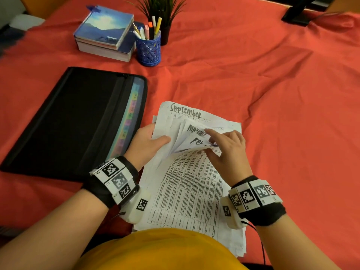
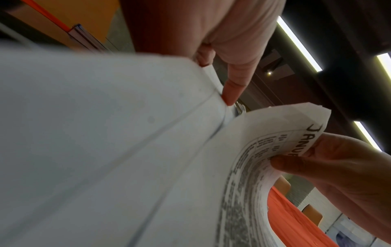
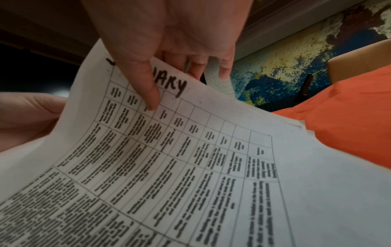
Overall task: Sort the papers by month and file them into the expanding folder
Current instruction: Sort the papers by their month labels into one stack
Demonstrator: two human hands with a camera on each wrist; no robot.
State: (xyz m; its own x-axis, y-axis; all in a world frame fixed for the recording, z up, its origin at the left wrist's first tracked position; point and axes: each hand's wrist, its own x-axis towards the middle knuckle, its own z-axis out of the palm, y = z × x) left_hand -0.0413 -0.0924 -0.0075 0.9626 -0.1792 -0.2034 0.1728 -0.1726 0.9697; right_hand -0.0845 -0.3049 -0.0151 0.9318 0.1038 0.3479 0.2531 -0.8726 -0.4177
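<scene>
Gripping papers [image 1: 187, 184], both hands' fingers: left hand [image 1: 145, 142], right hand [image 1: 228, 151] | month headings partly hidden

Fanned papers [image 1: 191, 172] beside open folder [image 1: 74, 121]

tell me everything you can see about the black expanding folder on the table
The expanding folder is black, fabric-looking, with a zipper round its edge. It lies flat on the red tablecloth, left of the papers. Its right side gapes open, showing a row of pastel index tabs. The left hand is beside it; contact unclear.
</scene>
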